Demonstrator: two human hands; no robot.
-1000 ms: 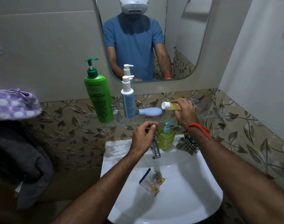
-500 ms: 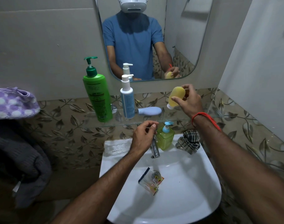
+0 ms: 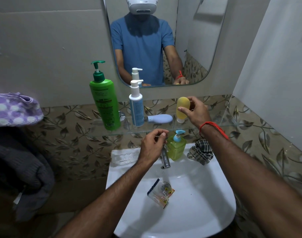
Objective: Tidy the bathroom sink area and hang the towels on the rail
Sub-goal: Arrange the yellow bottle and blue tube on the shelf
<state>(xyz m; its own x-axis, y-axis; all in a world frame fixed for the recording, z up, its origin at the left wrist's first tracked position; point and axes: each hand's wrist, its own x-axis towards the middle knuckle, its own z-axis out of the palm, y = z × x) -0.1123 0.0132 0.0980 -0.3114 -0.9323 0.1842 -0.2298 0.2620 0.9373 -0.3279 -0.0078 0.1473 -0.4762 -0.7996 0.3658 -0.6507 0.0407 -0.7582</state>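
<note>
Right hand [image 3: 195,111] grips small yellow squeeze bottle [image 3: 182,109], long axis upright, cap down, on glass shelf [image 3: 215,125]. Left hand [image 3: 152,144], farther, loosely curled at chrome tap [image 3: 165,158], apparently empty.

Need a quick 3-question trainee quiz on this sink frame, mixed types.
1. True or false: the yellow bottle stands cap-down on the glass shelf.
2. What does the left hand rest on? A) tap B) green bottle C) checked cloth
3. Fill in: a clear packet lies in the ____.

Key: 1 true, with the right hand at it. 2 A, the tap. 3 sink.
</note>
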